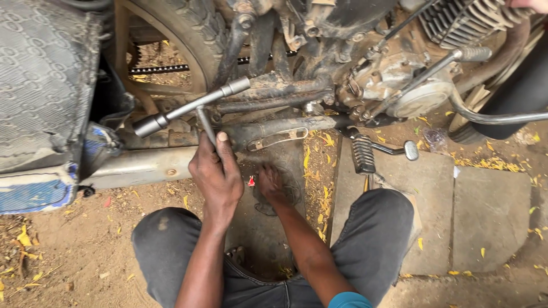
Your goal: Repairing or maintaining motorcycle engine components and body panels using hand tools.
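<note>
A: Where is the wrench [191, 107]?
B: At the motorcycle frame [274, 88], above the exhaust [142, 166]; the left hand [216, 171] grips its stem.
A: The right hand [271, 185]?
B: Fingers curled, low on the ground [85, 239], holding nothing visible.
A: Progress?
B: Wrench seated; loosening seemingly unfinished.

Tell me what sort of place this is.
Probably an outdoor roadside repair spot. A motorcycle stands on bare dirt and stone slabs strewn with fallen leaves. The person squats by it, left hand on a T-shaped socket wrench, right hand low on the ground.
</note>
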